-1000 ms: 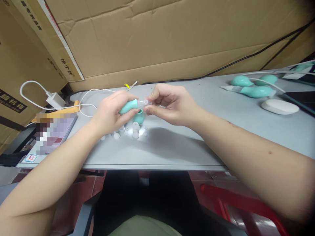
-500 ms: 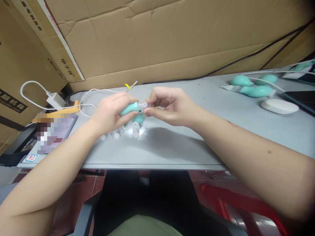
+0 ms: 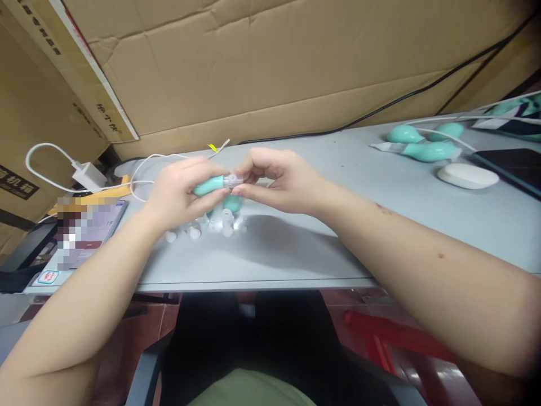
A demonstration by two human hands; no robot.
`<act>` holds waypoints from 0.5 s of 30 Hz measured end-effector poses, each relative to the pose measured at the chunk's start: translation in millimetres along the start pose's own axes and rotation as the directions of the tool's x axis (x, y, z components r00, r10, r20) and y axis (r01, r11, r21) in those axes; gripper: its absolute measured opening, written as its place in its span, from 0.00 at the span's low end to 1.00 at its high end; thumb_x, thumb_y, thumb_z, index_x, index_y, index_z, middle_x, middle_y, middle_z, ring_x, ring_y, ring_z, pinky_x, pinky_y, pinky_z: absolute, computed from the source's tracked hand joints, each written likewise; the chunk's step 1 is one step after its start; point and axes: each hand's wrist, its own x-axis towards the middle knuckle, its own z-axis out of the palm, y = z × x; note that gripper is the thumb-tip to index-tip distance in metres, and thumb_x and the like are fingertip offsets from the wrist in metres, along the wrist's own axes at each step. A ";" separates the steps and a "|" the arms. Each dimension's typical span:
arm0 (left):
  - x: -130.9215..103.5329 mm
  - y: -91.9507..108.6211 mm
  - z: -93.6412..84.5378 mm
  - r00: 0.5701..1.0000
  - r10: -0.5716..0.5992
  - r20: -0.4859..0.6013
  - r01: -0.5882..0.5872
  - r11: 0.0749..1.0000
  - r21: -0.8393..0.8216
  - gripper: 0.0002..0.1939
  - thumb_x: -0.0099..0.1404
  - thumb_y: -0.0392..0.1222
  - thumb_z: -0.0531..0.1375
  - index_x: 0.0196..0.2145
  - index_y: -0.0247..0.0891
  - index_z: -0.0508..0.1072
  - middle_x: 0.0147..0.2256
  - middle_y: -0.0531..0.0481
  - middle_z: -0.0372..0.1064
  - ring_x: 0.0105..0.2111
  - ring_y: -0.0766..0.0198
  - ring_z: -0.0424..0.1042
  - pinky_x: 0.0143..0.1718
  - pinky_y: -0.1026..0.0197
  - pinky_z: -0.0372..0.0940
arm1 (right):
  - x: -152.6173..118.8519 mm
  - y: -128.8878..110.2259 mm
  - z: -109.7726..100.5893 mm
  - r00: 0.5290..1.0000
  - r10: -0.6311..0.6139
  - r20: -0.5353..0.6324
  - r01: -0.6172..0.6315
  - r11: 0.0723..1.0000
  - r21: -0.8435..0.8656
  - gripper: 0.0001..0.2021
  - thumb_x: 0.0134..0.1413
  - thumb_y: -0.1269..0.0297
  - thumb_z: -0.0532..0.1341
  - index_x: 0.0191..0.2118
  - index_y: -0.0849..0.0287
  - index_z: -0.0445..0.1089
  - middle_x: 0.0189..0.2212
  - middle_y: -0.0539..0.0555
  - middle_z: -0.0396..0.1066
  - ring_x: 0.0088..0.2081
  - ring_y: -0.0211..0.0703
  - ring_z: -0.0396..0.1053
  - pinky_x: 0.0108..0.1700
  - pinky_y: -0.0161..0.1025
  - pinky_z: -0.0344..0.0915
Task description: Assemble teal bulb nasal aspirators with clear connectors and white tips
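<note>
My left hand (image 3: 180, 186) is wrapped round a teal bulb (image 3: 210, 185), whose open end points right. A clear plastic piece (image 3: 233, 180) sits at that end, in line with the bulb. The thumb and fingertips of my right hand (image 3: 274, 180) pinch the right end of this clear piece. Below the hands, another teal bulb (image 3: 232, 203) rests on the grey table (image 3: 270, 259). Several small clear and white plastic parts (image 3: 228, 225) lie in front of it, partly behind my left hand.
Several teal bulbs (image 3: 429, 151), a white rounded case (image 3: 468, 176) and a dark device (image 3: 511, 163) lie at the right. A white charger (image 3: 89, 177), its cable and a phone (image 3: 99, 234) are at the left. Cardboard (image 3: 253, 73) stands behind the table.
The clear piece now lines up with the bulb's end, and my right fingers have closed in beside it. The whole view has shifted slightly.
</note>
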 end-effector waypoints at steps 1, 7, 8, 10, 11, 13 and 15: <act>0.2 -2.2 -2.0 1.000 -0.005 -0.030 0.005 1.000 -0.006 0.13 0.77 0.53 0.68 0.48 0.43 0.86 0.38 0.49 0.84 0.35 0.59 0.79 0.41 0.53 0.71 | 0.4 -0.7 -2.7 1.000 -0.002 -0.002 0.002 1.000 -0.002 0.16 0.66 0.46 0.75 0.44 0.50 0.77 0.37 0.50 0.83 0.39 0.46 0.81 0.41 0.44 0.78; -4.8 -38.6 -20.7 0.924 -0.158 -0.349 0.190 0.980 0.059 0.10 0.80 0.54 0.68 0.50 0.47 0.84 0.41 0.50 0.84 0.39 0.58 0.80 0.43 0.50 0.72 | 0.1 -0.1 -24.0 0.966 0.092 -0.243 -0.119 0.988 -0.097 0.20 0.65 0.38 0.77 0.43 0.49 0.80 0.32 0.52 0.79 0.34 0.47 0.77 0.37 0.46 0.76; -6.0 -44.2 -22.3 0.933 -0.167 -0.318 0.203 0.975 0.085 0.10 0.82 0.54 0.65 0.52 0.49 0.83 0.42 0.50 0.84 0.39 0.57 0.80 0.43 0.50 0.72 | 0.1 1.2 -26.8 0.959 0.108 -0.262 -0.141 0.984 -0.113 0.19 0.65 0.39 0.77 0.40 0.49 0.79 0.31 0.52 0.79 0.34 0.48 0.77 0.37 0.47 0.76; -7.0 -50.0 -22.4 0.940 -0.177 -0.292 0.214 0.971 0.103 0.11 0.84 0.54 0.63 0.53 0.49 0.82 0.42 0.50 0.84 0.40 0.57 0.80 0.43 0.50 0.72 | 0.3 3.5 -31.4 0.957 0.138 -0.256 -0.184 0.969 -0.165 0.18 0.65 0.43 0.77 0.37 0.50 0.79 0.31 0.53 0.78 0.34 0.49 0.77 0.38 0.48 0.76; -6.7 -50.2 -21.2 0.937 -0.180 -0.299 0.216 0.972 0.094 0.12 0.83 0.55 0.64 0.52 0.48 0.82 0.42 0.50 0.85 0.40 0.57 0.80 0.43 0.50 0.73 | 0.5 4.2 -33.6 0.959 0.162 -0.233 -0.212 0.954 -0.210 0.16 0.65 0.45 0.77 0.37 0.51 0.80 0.31 0.53 0.79 0.34 0.49 0.77 0.39 0.48 0.75; -5.0 -47.1 -17.6 0.920 -0.185 -0.345 0.221 0.973 0.068 0.14 0.81 0.58 0.66 0.48 0.46 0.83 0.40 0.50 0.85 0.38 0.58 0.80 0.40 0.50 0.73 | 0.6 5.1 -38.4 0.962 0.226 -0.155 -0.266 0.903 -0.337 0.12 0.66 0.50 0.75 0.38 0.52 0.82 0.34 0.54 0.82 0.36 0.51 0.78 0.41 0.49 0.75; -3.0 -43.0 -14.8 0.914 -0.190 -0.360 0.228 0.971 0.066 0.16 0.79 0.60 0.67 0.47 0.46 0.83 0.40 0.50 0.85 0.37 0.58 0.79 0.39 0.51 0.74 | 0.4 6.5 -44.2 0.948 0.316 -0.045 -0.297 0.822 -0.486 0.09 0.65 0.53 0.73 0.43 0.51 0.85 0.41 0.55 0.85 0.40 0.53 0.80 0.44 0.49 0.74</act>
